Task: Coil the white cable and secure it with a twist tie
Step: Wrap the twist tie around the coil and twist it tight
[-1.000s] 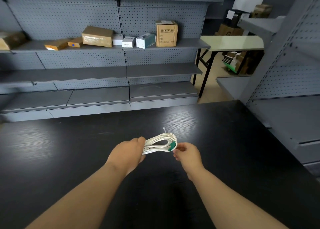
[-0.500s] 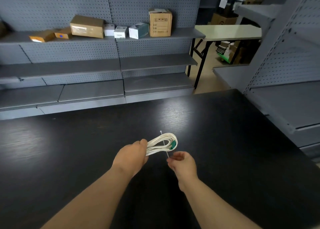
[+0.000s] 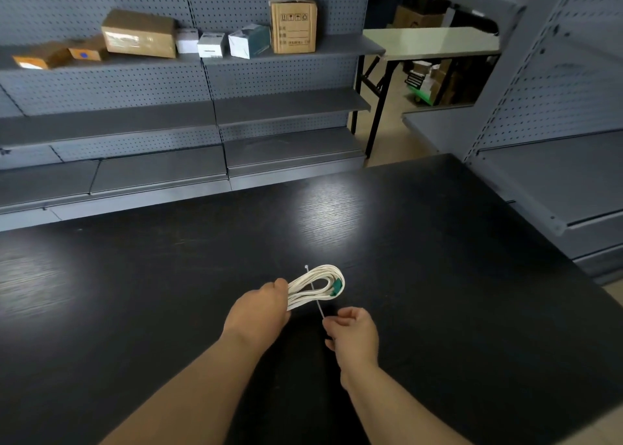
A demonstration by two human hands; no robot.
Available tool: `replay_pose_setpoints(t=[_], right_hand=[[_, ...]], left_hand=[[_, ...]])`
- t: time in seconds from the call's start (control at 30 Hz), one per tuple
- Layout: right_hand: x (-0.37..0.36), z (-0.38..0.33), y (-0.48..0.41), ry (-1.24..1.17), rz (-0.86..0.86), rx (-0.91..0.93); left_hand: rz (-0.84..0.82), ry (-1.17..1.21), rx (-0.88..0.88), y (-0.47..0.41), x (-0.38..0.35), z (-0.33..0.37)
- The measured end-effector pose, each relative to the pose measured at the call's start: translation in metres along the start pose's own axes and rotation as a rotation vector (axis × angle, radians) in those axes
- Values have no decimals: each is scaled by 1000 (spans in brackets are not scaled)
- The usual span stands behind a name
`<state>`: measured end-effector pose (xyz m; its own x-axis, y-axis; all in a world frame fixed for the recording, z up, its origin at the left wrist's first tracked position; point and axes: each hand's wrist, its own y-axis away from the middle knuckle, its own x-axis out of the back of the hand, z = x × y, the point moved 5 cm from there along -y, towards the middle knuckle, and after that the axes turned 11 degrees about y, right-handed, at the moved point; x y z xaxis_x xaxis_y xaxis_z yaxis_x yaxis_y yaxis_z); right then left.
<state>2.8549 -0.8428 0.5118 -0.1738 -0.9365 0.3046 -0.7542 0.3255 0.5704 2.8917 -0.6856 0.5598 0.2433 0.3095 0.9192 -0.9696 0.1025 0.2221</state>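
Left grip on white cable, neatly coiled

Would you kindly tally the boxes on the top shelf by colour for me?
Brown cardboard boxes: 4
White boxes: 2
White and teal box: 1
Total: 7
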Motion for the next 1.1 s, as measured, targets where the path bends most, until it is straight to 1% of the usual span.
replay_pose_setpoints(t=[0.27,0.53,0.67,0.77,0.9,1.1], right_hand=[[-4,2,4,112,-57,56],[1,1,9,277,-12,181],[2,1,11,285,-2,182],[0,2,12,278,5,170],[-2,2,14,298,23,156],[-5,0,18,338,20,156]], left_hand=[[-10,-34,-9,0,-6,-4],[-14,-77,-44,2,-13,-3],[-27,-130,-57,3,-18,-1],[-36,-124,-54,5,-25,-2],[-17,-102,-44,7,-28,-2],[8,-135,-34,9,-33,-2]])
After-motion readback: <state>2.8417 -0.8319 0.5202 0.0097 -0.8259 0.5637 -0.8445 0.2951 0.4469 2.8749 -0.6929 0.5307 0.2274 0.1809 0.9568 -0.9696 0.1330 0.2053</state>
